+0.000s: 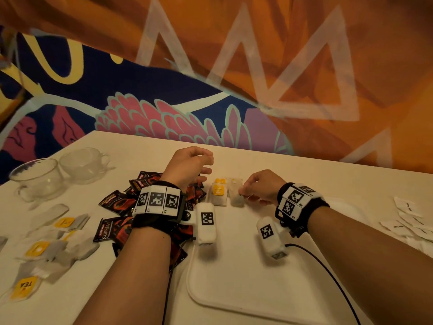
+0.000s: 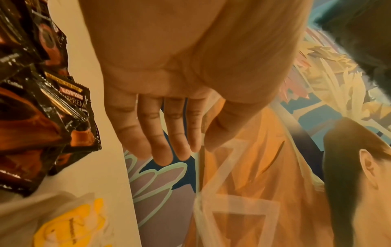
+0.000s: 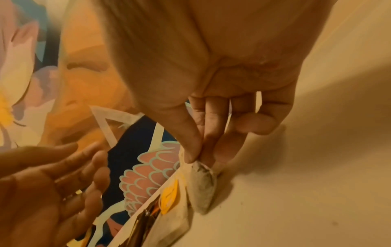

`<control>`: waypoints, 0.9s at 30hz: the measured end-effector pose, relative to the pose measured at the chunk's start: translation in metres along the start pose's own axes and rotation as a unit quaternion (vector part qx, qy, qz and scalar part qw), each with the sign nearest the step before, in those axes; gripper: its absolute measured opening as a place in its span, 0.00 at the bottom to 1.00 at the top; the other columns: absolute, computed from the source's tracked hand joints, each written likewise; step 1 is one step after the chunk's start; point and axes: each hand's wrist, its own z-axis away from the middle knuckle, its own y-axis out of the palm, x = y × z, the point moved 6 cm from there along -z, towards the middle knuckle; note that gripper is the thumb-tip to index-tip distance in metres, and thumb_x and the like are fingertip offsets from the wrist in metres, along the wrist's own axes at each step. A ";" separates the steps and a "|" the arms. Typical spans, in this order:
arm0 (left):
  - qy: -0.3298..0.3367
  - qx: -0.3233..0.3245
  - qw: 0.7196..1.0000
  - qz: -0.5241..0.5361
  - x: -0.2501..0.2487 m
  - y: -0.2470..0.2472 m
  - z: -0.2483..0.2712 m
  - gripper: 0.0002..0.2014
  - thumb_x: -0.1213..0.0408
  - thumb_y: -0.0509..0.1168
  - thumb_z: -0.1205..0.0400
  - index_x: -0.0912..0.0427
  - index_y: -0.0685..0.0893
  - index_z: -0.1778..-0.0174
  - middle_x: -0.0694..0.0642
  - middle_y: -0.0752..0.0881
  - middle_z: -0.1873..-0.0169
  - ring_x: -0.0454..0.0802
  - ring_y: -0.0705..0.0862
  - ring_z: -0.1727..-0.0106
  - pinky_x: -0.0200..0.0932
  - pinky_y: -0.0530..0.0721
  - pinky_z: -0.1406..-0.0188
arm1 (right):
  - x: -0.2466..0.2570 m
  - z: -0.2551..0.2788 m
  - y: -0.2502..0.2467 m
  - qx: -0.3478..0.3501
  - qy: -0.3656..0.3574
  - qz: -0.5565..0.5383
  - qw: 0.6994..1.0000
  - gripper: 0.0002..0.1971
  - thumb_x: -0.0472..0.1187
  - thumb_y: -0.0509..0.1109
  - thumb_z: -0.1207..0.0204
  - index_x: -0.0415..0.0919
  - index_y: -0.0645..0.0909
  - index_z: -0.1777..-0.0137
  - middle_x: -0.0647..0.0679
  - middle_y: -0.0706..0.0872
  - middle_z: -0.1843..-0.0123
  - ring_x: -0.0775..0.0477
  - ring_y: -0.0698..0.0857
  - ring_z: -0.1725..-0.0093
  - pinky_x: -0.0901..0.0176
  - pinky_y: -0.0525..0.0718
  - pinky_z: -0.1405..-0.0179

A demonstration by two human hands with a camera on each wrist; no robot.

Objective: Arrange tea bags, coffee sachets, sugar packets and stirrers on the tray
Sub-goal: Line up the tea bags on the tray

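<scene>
Step in hand: laying out tea bags. The right hand (image 1: 260, 187) pinches one end of a tea bag (image 1: 236, 195) between thumb and forefinger, its fingers (image 3: 208, 132) clamped on the paper, the bag's far end resting on the surface near the desk's far edge, just beside two tea bags with yellow tags (image 1: 219, 192). Whether these lie on the white tray (image 1: 246, 292) or just past its far rim cannot be told. The left hand (image 1: 189, 166) hovers over the coffee sachets (image 1: 117, 204), fingers (image 2: 160, 133) apart and loosely extended, holding nothing. More tea bags (image 1: 44, 252) lie toward the desk's left edge. Judgement: next, lay the held bag flat, parallel to its neighbours, then let go
</scene>
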 end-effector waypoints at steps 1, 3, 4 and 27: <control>0.000 0.000 1.000 0.000 0.000 0.000 0.000 0.07 0.71 0.66 0.20 0.59 0.86 0.50 0.54 0.86 0.56 0.51 0.85 0.58 0.45 0.84 0.57 | 0.000 0.000 0.002 -0.001 0.002 0.013 1.000 0.07 0.43 0.78 0.28 0.44 0.83 0.63 0.48 0.89 0.63 0.52 0.85 0.64 0.63 0.78 0.71; 0.001 -0.002 1.000 0.001 0.001 0.000 -0.001 0.07 0.71 0.66 0.20 0.59 0.86 0.49 0.54 0.86 0.57 0.51 0.85 0.59 0.45 0.83 0.58 | 0.002 -0.003 0.006 -0.002 0.002 0.039 0.999 0.08 0.43 0.79 0.29 0.45 0.83 0.65 0.48 0.89 0.64 0.50 0.87 0.62 0.61 0.80 0.69; 0.002 -0.003 1.000 0.001 0.002 0.000 -0.002 0.07 0.71 0.66 0.20 0.59 0.86 0.49 0.54 0.86 0.57 0.51 0.85 0.60 0.45 0.83 0.58 | 0.002 -0.005 0.008 -0.004 0.002 0.050 0.999 0.08 0.43 0.79 0.30 0.44 0.83 0.66 0.48 0.90 0.63 0.48 0.88 0.60 0.59 0.84 0.65; -0.014 -0.166 0.931 -0.326 0.011 -0.160 0.092 0.06 0.59 0.69 0.22 0.55 0.86 0.52 0.52 0.88 0.52 0.49 0.86 0.50 0.45 0.85 0.49 | 0.094 0.081 0.048 0.018 -0.262 0.241 0.935 0.08 0.53 0.75 0.27 0.52 0.82 0.56 0.54 0.84 0.59 0.54 0.81 0.58 0.60 0.75 0.59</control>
